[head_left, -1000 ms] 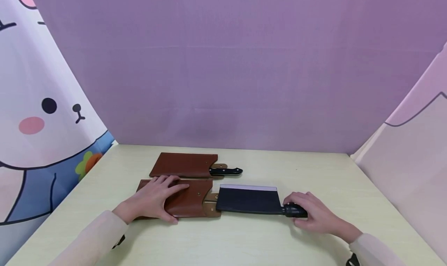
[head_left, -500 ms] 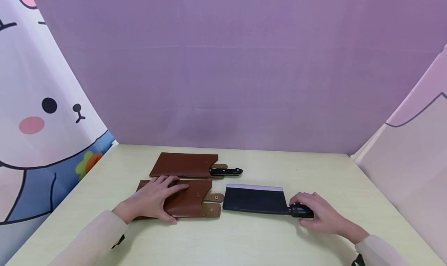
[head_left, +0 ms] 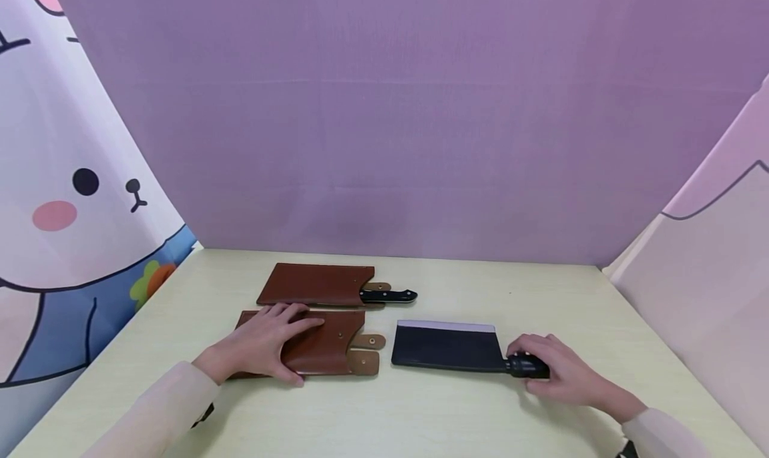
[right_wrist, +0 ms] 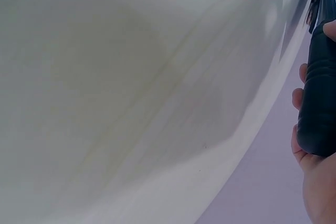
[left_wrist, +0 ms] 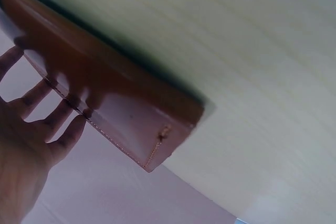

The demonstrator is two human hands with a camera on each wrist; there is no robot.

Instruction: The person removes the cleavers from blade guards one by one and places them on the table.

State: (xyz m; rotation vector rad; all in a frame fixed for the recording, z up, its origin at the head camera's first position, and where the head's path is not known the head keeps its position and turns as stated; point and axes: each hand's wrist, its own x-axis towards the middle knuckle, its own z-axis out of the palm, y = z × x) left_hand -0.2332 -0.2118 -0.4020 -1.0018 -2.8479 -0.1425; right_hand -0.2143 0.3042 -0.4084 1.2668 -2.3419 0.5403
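Note:
A wide-bladed cleaver (head_left: 447, 348) with a dark blade, a pale edge strip along its far side and a black handle points left in the head view. My right hand (head_left: 559, 371) grips its handle; the right wrist view shows fingers wrapped round the black handle (right_wrist: 318, 93). To its left lies a brown leather knife sheath (head_left: 330, 348), two snap straps at its right end, apart from the blade tip. My left hand (head_left: 264, 341) rests spread on this sheath, thumb by the near edge. In the left wrist view the fingertips touch the stitched edge of the sheath (left_wrist: 126, 119).
Behind lies a second brown sheath (head_left: 315, 284), from which a black riveted knife handle (head_left: 389, 296) sticks out to the right. Everything lies on a pale wooden table (head_left: 420, 418). A purple cloth (head_left: 384, 124) rises behind it, with printed cloths at both sides.
My right hand has moved right with the cleaver, so a gap now stands between its blade and the straps it overlapped before. My left hand and both sheaths have hardly moved.

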